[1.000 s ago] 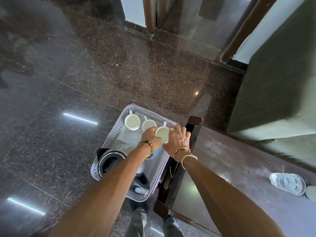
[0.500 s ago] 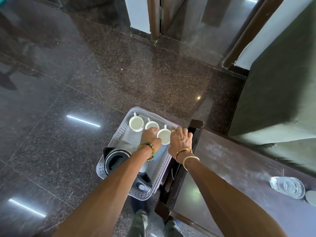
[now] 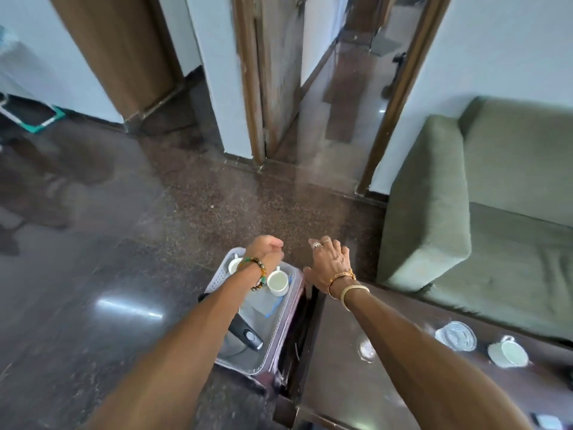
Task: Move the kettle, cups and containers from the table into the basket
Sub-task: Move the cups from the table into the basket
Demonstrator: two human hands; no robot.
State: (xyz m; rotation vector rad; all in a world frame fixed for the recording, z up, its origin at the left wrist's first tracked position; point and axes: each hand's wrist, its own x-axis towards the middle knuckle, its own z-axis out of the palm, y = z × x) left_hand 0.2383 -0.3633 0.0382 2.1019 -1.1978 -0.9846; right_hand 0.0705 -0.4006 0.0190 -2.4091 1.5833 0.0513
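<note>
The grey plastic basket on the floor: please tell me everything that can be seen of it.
The grey plastic basket is a shallow rectangular tray with rounded corners and walls pierced by rows of small holes. It sits flat on the dark speckled stone floor, close beside the dark wooden table. Inside stand white ceramic cups at the far end and a black electric kettle at the near end, with something blue between. The left forearm crosses above it, hiding part. Neither hand visibly touches it.

kettle [image 3: 240, 335] half hidden by left forearm
</note>
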